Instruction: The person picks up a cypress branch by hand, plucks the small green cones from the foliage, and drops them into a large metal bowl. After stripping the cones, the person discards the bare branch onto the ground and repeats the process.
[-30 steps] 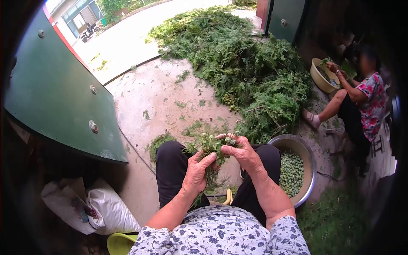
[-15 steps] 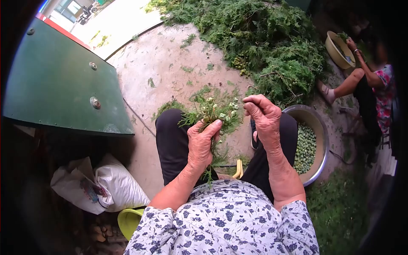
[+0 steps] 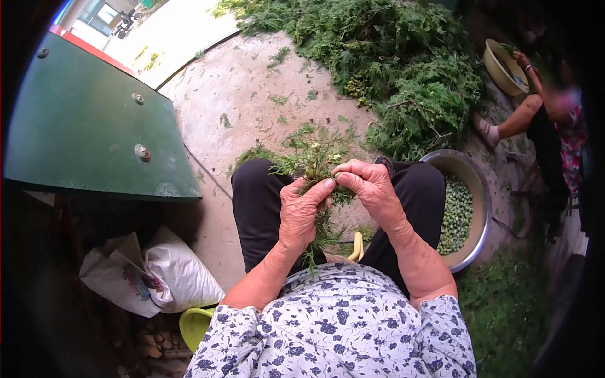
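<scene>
My left hand (image 3: 299,215) is closed round a leafy evergreen sprig (image 3: 291,165), its lower end hanging below my fingers between my knees. Small pale green cones (image 3: 315,148) show among its foliage. My right hand (image 3: 375,193) meets the left at the sprig's right side, thumb and forefinger pinched on a small green cone (image 3: 338,174), partly hidden by the fingertips. Beside my right knee stands a wide metal basin (image 3: 484,217) holding many loose green cones (image 3: 455,219).
A big heap of cut evergreen branches (image 3: 403,69) lies ahead. Another person (image 3: 558,126) sits at the right near a yellow basin (image 3: 502,69). A green metal panel (image 3: 94,126), a white sack (image 3: 179,274) and a yellow-green container (image 3: 194,329) are at the left.
My right hand has moved left and down from above the right knee to the sprig and pinches a cone there. My left hand keeps its hold, almost unmoved.
</scene>
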`<state>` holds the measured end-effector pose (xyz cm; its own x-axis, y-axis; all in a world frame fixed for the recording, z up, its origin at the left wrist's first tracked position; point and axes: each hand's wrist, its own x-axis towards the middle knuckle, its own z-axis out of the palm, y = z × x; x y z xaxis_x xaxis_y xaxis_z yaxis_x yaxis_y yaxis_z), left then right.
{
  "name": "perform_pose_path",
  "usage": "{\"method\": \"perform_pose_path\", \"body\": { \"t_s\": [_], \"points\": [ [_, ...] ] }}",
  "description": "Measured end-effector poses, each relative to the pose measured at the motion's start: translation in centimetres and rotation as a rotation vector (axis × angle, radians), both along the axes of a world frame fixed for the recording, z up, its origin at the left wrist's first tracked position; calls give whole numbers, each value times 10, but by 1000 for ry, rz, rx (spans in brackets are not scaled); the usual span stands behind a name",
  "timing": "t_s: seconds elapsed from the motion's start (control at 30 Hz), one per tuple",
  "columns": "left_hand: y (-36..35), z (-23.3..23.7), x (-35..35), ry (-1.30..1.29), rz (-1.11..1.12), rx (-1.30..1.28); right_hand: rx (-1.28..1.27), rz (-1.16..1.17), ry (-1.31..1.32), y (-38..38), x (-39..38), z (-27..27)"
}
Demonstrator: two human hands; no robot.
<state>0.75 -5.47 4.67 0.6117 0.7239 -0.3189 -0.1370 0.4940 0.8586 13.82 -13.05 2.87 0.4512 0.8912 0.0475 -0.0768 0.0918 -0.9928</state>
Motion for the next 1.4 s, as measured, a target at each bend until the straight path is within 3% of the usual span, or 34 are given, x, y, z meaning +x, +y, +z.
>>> {"method": "perform_pose_path", "body": {
  "t_s": [0.03,0.1,0.13,0.23,0.37,0.43,0.5,0.8,0.87,0.97,1.1,1.27,1.4],
  "points": [
    [0,2,0,2,-22,-29,1,-2,1,-1,1,0],
    [1,3,-1,-16,-27,-49,-73,64,533,-4,7,0],
    [1,3,-1,-35,-32,-70,-47,57,625,-5,12,-4],
    [0,3,4,-40,66,-159,112,-89,584,-4,13,5],
    [1,-4,3,-27,83,-98,215,-49,512,-7,19,0],
    [0,-4,4,-17,98,-114,101,-31,505,-12,16,8],
    [-1,-4,5,-8,113,-131,-61,-52,24,-9,8,11],
    [-4,-8,6,2,97,-19,-109,-2,-2,-5,-1,3],
    [-1,-7,2,-52,7,-204,-109,69,673,-6,1,0],
    [-1,-2,6,-23,0,-180,-100,75,866,-7,-2,-4],
    [-1,0,1,-17,16,-201,108,-78,936,-6,17,-16],
    [-2,-5,-1,26,-13,-84,152,-171,924,-4,21,1],
    [-6,-9,-4,79,-94,-22,69,-69,736,-10,25,-1]
  ]
}}
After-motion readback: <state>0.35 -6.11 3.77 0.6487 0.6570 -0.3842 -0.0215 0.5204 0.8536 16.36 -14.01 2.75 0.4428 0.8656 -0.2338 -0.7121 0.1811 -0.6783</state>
